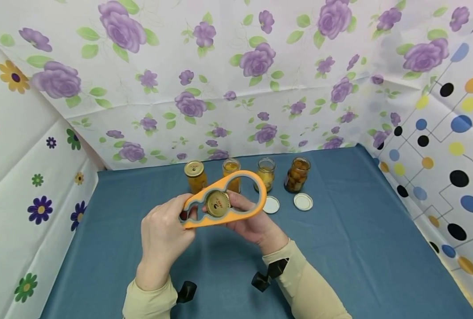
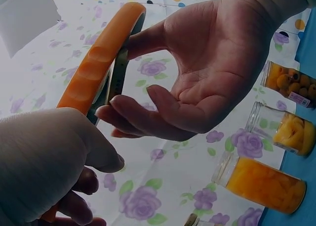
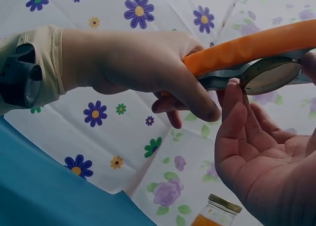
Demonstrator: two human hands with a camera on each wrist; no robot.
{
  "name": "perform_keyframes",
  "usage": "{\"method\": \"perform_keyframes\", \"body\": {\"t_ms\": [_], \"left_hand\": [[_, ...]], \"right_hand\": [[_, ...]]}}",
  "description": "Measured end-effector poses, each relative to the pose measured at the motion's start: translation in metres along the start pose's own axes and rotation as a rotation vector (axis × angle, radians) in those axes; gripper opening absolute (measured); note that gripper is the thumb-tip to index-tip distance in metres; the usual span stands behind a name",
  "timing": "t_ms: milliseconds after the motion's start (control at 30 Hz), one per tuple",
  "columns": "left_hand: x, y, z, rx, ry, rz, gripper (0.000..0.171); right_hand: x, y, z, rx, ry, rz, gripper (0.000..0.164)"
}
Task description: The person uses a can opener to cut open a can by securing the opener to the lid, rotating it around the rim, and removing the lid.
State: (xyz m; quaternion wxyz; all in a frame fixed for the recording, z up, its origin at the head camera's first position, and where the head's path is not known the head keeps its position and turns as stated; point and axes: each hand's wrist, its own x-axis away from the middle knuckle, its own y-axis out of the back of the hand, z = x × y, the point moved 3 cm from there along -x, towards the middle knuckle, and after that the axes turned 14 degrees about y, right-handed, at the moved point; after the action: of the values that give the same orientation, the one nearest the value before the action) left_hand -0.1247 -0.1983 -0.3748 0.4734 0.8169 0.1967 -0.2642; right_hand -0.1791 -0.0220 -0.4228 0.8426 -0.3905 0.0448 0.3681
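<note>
My left hand grips the narrow end of an orange jar opener with grey inner edges, held up above the table. A gold jar lid sits within the opener's middle opening, printed side up. From the other side, my right hand pinches this lid between thumb and fingertips. In the right wrist view the underside of the lid shows pale, with no jar beneath it. The left wrist view shows the opener edge-on, with the right palm turned upward.
Along the back of the blue cloth stand a gold-lidded jar, a lidless jar of orange fruit, a lidless jar of yellow pieces and a lidless jar of dark round fruit. Two lids lie white side up before them.
</note>
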Motion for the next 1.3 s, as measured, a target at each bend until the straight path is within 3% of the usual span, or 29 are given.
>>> {"method": "perform_keyframes", "body": {"t_ms": [300,467,700,933,1033,1133,1300], "left_hand": [[0.001,0.001,0.002,0.016,0.001,-0.042,0.02],[0.001,0.001,0.003,0.02,0.009,-0.055,0.02],[0.0,0.004,0.004,0.034,0.012,-0.098,0.019],[-0.002,0.005,0.004,0.045,0.01,-0.119,0.018],[-0.002,0.006,0.004,0.05,0.014,-0.131,0.017],[-0.004,0.008,0.005,0.065,0.023,-0.153,0.016],[-0.003,0.01,0.008,0.073,0.051,-0.178,0.016]], "right_hand": [[-0.002,0.004,0.003,0.035,0.007,-0.019,0.058],[0.0,0.009,0.005,0.054,0.004,-0.098,0.061],[-0.002,0.011,0.009,0.227,0.029,-0.124,0.067],[-0.005,0.016,0.014,0.363,0.071,-0.093,0.051],[-0.006,0.022,0.018,0.505,0.121,-0.093,0.043],[-0.005,0.033,0.026,0.787,0.127,-0.154,0.044],[-0.001,0.054,0.033,1.275,0.042,-0.242,0.06]]}}
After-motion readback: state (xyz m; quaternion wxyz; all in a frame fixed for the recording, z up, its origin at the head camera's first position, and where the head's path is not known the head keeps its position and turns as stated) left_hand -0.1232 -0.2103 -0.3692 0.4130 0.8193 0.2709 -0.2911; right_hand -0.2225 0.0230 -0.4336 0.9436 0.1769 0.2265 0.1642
